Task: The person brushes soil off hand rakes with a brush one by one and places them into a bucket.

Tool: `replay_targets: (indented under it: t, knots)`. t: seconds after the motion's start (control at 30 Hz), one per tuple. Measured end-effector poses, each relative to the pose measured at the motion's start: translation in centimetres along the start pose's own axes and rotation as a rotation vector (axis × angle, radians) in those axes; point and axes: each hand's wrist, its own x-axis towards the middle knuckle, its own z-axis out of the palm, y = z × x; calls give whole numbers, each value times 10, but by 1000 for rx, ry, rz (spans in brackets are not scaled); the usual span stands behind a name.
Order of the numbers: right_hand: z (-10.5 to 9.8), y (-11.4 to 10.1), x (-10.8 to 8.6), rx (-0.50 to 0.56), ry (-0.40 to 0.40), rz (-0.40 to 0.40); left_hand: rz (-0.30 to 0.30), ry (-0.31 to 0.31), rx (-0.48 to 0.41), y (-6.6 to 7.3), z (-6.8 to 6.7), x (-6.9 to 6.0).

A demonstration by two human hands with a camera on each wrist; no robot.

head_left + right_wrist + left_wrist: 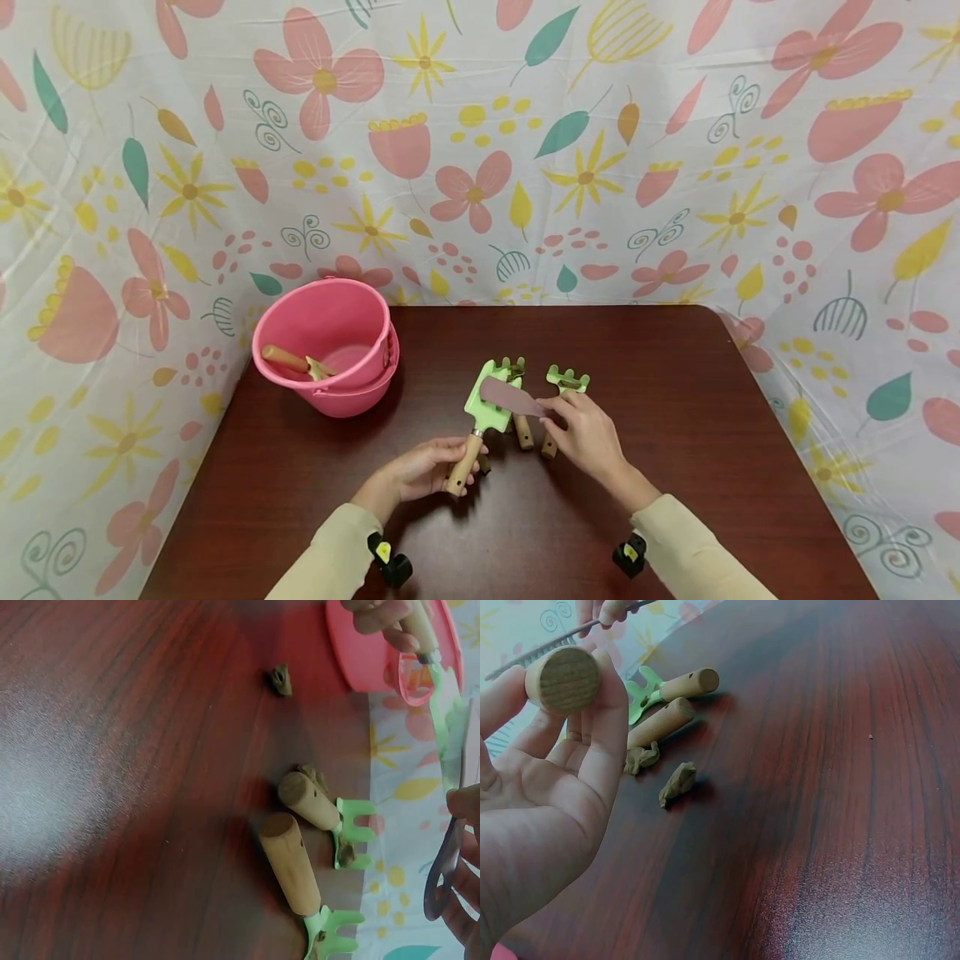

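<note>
My left hand (431,471) grips the wooden handle of a light green toy shovel (480,425), holding it tilted above the table with its blade up. My right hand (588,429) pinches a mauve brush (510,396) by its narrow end, and the brush lies across the shovel's blade. A looped tail shows on the brush in the right wrist view, and thin bristles appear edge-on in the left wrist view. Beyond the hands lie two small green rakes with wooden handles, a left rake (311,801) and a right rake (291,874), with brown clumps on their heads.
Nested pink buckets (322,292) stand at the back left, with a wooden-handled tool (285,358) inside. A loose brown clump (678,784) lies on the dark wooden table (675,433). A floral curtain (480,167) hangs behind and along both sides.
</note>
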Motion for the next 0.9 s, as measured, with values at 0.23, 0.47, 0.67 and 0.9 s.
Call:
replay_targets:
  t: [0.23, 0.47, 0.67, 0.9]
  knots:
    - [-1, 9, 2, -63, 35, 49, -5, -9, 12, -2, 1, 0]
    - [-10, 12, 5, -124, 11, 140, -9, -4, 32, -2, 2, -1]
    - [-10, 16, 5, -124, 55, 147, -17, 10, 43, -1, 2, -1]
    - [-11, 7, 4, -43, 46, 128, -24, 41, 37, 1, 1, -1]
